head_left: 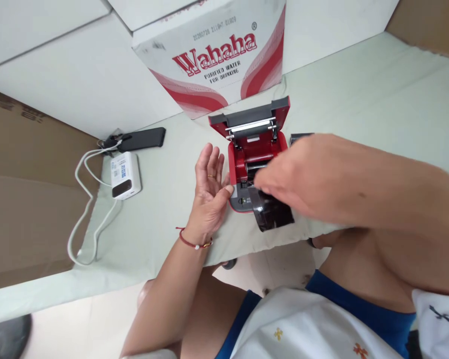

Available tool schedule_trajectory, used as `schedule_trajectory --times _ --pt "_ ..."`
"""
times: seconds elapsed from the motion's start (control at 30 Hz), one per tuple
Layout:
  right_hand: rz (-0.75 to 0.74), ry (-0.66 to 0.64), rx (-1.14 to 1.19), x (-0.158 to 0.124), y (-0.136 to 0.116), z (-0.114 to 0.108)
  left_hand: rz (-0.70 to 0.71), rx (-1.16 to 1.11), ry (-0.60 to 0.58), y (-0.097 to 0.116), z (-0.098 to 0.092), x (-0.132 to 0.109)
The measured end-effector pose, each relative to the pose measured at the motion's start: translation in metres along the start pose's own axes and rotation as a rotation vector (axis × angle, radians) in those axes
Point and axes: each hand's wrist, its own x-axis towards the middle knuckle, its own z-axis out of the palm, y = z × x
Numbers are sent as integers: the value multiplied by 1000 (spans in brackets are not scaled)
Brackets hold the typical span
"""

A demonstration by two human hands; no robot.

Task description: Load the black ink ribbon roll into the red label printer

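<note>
A small red and dark grey label printer point(243, 164) sits near the table's front edge, its lid point(254, 119) tipped up. Inside it lies a roller, and a strip of glossy black ribbon point(272, 212) hangs out over the front. My left hand point(211, 192) is beside the printer's left side, thumb against the front left corner, the other fingers stretched out and apart. Over the printer's right half, my right hand point(295, 174) is closed at the black ribbon; its fingertips are partly hidden and slightly blurred. Behind my right hand a dark object point(299, 137) shows only in part.
A white and red Wahaha water carton point(224, 65) stands behind the printer. To the left lie a white power bank point(125, 175), a white cable point(86, 199) and a black oblong object point(144, 138). A brown cardboard box point(33, 189) borders the left side of the cloth-covered table point(359, 104).
</note>
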Motion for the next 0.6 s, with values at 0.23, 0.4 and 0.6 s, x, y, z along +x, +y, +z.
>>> schedule_trajectory --times 0.23,0.4,0.6 --pt "292 -137 80 52 6 14 -97 -124 45 10 17 -4" --pt "238 -163 38 52 11 20 -149 -151 80 10 25 -9" --pt "275 -164 81 57 13 21 -141 -194 153 5 32 -11"
